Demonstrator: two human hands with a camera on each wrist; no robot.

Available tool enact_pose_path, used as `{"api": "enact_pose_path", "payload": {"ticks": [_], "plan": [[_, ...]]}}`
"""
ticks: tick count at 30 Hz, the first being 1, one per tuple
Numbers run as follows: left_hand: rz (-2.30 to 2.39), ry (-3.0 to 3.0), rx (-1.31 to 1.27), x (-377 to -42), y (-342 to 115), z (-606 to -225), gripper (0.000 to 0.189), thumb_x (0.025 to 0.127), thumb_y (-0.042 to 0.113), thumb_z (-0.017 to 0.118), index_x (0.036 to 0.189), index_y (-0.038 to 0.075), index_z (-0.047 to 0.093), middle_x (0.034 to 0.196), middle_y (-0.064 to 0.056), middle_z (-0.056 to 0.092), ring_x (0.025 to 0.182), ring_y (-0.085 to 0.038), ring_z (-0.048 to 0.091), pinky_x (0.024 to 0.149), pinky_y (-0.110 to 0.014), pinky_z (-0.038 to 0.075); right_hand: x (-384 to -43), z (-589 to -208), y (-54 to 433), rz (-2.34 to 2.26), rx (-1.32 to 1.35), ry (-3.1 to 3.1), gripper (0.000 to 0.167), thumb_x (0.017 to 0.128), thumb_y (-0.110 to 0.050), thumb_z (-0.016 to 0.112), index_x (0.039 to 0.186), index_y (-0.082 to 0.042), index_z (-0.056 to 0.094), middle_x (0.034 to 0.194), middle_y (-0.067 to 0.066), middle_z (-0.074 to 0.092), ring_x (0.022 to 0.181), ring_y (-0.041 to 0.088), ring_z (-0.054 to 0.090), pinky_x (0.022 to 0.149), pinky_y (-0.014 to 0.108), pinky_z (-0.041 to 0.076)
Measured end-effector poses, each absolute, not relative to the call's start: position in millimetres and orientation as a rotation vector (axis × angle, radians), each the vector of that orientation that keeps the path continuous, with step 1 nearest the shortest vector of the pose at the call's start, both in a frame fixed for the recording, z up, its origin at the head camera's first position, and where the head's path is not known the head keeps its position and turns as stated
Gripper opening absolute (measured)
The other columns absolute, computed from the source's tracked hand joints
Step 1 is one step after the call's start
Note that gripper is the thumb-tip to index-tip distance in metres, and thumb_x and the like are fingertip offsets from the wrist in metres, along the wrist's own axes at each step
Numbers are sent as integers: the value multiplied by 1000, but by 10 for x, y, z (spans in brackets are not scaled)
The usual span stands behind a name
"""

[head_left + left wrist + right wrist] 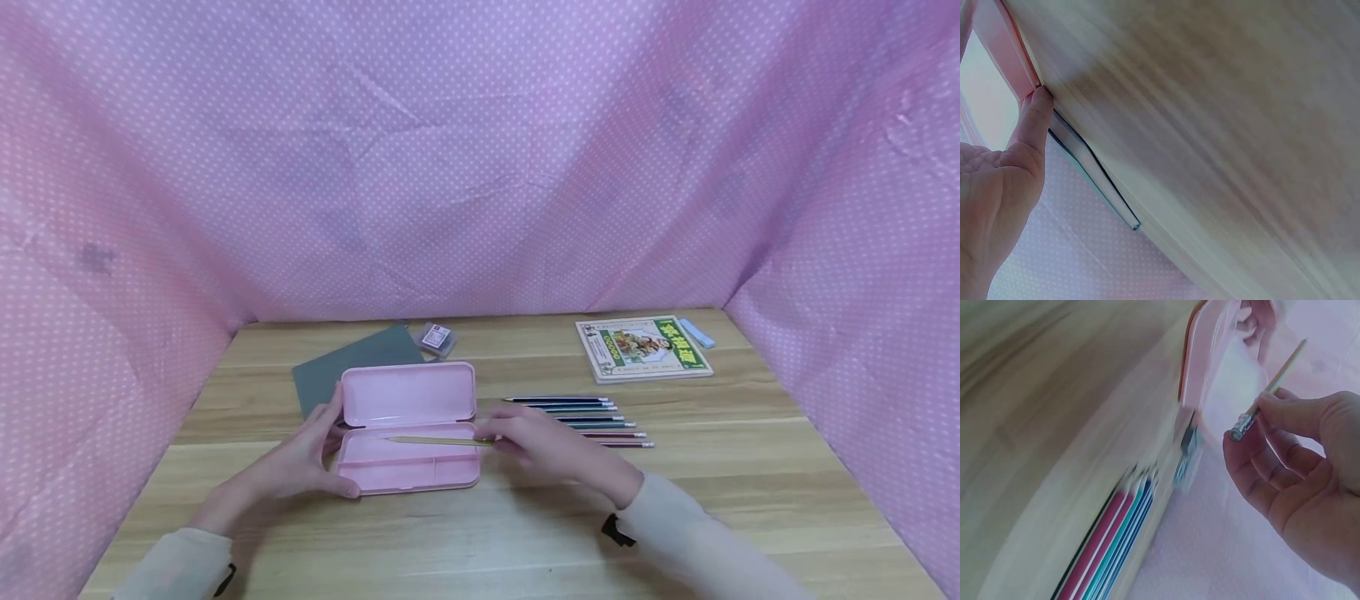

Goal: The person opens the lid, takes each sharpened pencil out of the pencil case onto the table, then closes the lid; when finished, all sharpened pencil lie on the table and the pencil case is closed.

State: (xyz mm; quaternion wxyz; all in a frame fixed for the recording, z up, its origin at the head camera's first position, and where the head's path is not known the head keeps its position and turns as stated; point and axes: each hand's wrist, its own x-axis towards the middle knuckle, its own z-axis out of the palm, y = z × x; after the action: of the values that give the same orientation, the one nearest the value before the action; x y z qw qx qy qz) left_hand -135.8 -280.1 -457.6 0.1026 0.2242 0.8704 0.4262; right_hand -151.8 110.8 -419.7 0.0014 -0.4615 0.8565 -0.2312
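Observation:
A pink pencil case (408, 397) lies on the table with its lid raised; its base has divided compartments. My left hand (300, 460) holds the case by its left side, thumb at the front corner and fingers toward the lid. In the left wrist view, a fingertip of that hand touches the case's edge. My right hand (534, 442) pinches a yellow pencil (435, 441) near its metal-banded end, as the right wrist view also shows. The pencil (1285, 367) stretches over the case's back compartment, pointing left. Several dark, green and red pencils (615, 419) lie in a row right of the case.
Behind the case lie a grey-green flat board or book (318, 375) and a small clear box (437, 339). A picture book (641, 350) sits at the back right beside a light blue object (697, 333). A pink dotted curtain (480, 167) surrounds the table.

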Motion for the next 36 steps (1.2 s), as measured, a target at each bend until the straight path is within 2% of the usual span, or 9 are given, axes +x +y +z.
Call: {"api": "enact_pose_path", "payload": {"ticks": [9, 17, 21, 32, 36], "plan": [[1290, 2533, 643, -1353, -2803, -4552, 149, 65, 30, 98, 160, 8, -15, 138, -21, 33, 125, -35, 53, 109, -47, 40, -1505, -4234, 1789, -808, -1407, 2739, 29, 91, 5, 70, 114, -11, 76, 104, -6, 69, 93, 6, 63, 81, 28, 59], [1290, 2529, 645, -1361, -2812, -4574, 149, 65, 30, 98, 159, 8, -16, 139, -22, 32, 126, -36, 51, 110, -48, 39, -1418, -4325, 2340, -768, -1373, 2817, 36, 83, 11, 72, 110, -12, 77, 101, -6, 69, 90, 11, 64, 77, 32, 59], [1294, 2528, 627, -1373, -2817, -4588, 151, 64, 31, 98, 160, 11, -16, 141, -20, 31, 126, -36, 51, 111, -47, 39, -1368, -4376, 2565, -774, -1312, 2825, 36, 82, 11, 74, 110, -11, 77, 101, -5, 69, 90, 10, 65, 76, 32, 60], [1302, 2522, 624, -1375, -2829, -4623, 150, 64, 32, 98, 160, 13, -16, 140, -19, 32, 127, -34, 51, 111, -38, 40, -1330, -4545, 2897, -667, -1370, 2867, 33, 80, 10, 77, 104, -13, 78, 100, -5, 69, 90, 12, 67, 75, 36, 62], [1313, 2512, 647, -1370, -2824, -4606, 148, 66, 30, 97, 160, 11, -16, 140, -21, 32, 126, -36, 50, 111, -47, 38, -1326, -4566, 2938, -637, -1359, 2883, 32, 80, 8, 77, 103, -14, 78, 99, -7, 68, 90, 9, 65, 74, 35, 61]]}}
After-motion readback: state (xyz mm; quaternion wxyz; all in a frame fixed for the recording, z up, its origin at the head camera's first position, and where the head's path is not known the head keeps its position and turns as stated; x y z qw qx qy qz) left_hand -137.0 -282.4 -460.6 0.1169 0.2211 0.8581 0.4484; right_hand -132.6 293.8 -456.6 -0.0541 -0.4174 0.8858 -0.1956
